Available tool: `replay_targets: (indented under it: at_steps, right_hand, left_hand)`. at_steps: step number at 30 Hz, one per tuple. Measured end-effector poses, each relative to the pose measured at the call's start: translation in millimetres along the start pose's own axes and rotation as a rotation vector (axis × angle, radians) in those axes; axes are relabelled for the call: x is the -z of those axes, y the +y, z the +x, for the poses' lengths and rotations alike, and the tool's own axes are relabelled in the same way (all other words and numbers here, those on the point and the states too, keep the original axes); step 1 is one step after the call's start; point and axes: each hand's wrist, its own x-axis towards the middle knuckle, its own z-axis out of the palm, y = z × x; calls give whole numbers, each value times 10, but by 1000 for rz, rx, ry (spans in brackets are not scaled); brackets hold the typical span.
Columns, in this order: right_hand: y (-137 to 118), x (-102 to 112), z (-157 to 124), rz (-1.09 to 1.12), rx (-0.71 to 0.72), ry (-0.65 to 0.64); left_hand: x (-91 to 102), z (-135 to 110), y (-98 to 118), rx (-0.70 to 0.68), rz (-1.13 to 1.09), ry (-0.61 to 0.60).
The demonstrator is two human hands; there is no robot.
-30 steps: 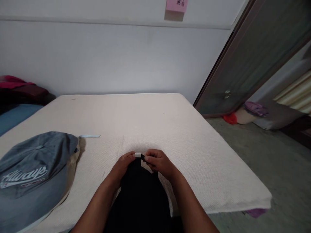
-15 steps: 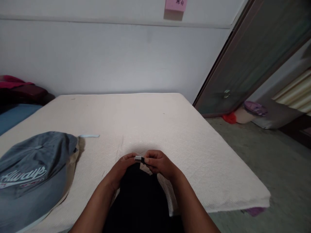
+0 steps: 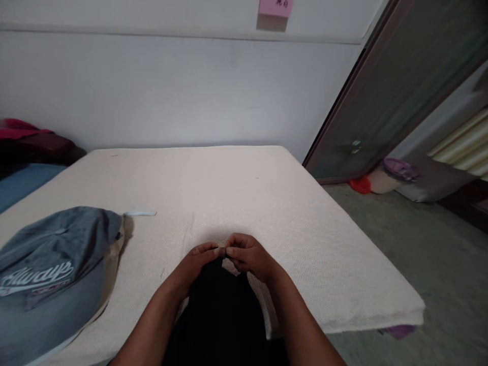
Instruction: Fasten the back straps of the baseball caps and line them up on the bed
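My left hand [image 3: 198, 262] and my right hand [image 3: 247, 255] meet fingertip to fingertip over the far end of a black cloth item [image 3: 223, 315] that lies between my forearms on the white mattress pad [image 3: 236, 198]. Both hands pinch at that top edge. The small white tag seen earlier is now hidden between the fingers. A grey-blue cap [image 3: 46, 269] with white lettering rests to the left, apart from my hands.
A thin pale strip [image 3: 139, 213] lies by the cap. The pad's right edge drops to a grey floor [image 3: 438, 284]. A glass door [image 3: 400, 86] leans at the right. Red and dark cloth [image 3: 26, 140] is piled at the far left.
The small white tag that showed between my fingertips is now covered as the fingers closed together. Both hands stayed in about the same place.
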Motion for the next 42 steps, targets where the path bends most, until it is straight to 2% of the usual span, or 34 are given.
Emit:
replay_targets:
  at_steps: [6,14,20,24,26,32,38,42]
  right_hand:
    - [-16,-60,21,-22,55,9]
    - [19,-86,66,-210,101,175]
    - [21,-27,53,-255,159,142]
    - [25,32,30,-253,132,195]
    - [37,46,23,-240,137,200]
    - [35,24,2,-82,192,91]
    - [12,27,-15,21,194,106]
    - [10,12,-19,62,200,80]
  left_hand:
    - [-25,-12,-1,-20,-24,-82]
    - [-52,-48,28,-51,78,-3]
    - [-78,-77,99,-102,-95,-84]
    - [-22,-74,91,-56,-193,7]
    - [-5,-66,80,-47,-195,39]
    - [-27,-73,78,-38,-101,-15]
    - [37,-68,35,5,-198,39]
    - [36,-65,18,-11,-182,2]
